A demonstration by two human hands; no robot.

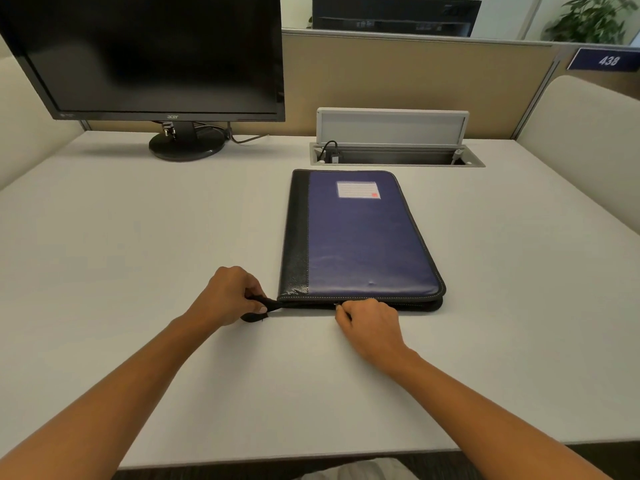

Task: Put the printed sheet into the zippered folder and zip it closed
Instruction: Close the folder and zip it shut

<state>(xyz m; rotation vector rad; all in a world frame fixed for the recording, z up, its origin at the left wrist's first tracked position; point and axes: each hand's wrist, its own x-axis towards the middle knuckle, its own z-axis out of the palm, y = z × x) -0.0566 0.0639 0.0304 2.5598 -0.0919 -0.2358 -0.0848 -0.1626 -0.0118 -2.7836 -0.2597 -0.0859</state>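
While the folder (pixel 360 237) lies shut, no sheet in sight, the left hand (pixel 228 296) grips its black strap (pixel 268 302) and the right hand (pixel 370 323) pinches the zip pull (pixel 337 306); zipping appears unfinished.

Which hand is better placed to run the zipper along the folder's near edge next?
Right. The right hand pinches the zipper pull on the near edge of the folder; the left hand grips the black tab at the corner, likely bracing.

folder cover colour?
Blue-purple folder cover with a black spine strip along its left edge and a white label near the top; seen from the head view.
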